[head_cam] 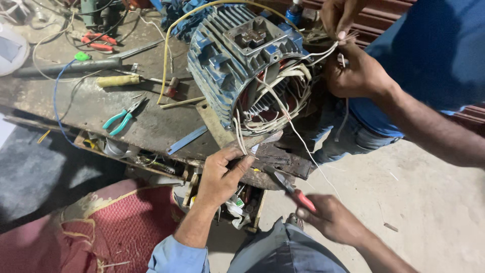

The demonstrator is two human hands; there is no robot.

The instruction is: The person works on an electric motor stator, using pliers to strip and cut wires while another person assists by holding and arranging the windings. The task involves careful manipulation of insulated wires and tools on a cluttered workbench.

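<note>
While the left hand pinches a small bunch of white wires hanging out of the open end of the blue motor, thumb and fingers closed on them just below the casing rim, the right hand is wrapped shut around the red handles of a pair of pliers, the dark jaws pointing up toward the same wires but not touching them. The motor lies tilted on the grimy workbench, near its front edge, its windings and loose leads spilling toward the viewer.

To handle this well, I judge the pinched wires should be kept taut and separate from the rest of the tangle, so the pliers meet only the chosen strands; the tool would best come in close to the fingertips, square to the wire, with a light squeeze so the thin copper is not nicked or torn.

A second person in a blue shirt stands opposite with two hands closed on more white leads at the motor's far side.

Counted: one motor, four hands in all, one red-handled pliers in hand, one teal-handled pliers lying on the bench, one flat blue strip, one long yellow wire arching over the casing
</note>
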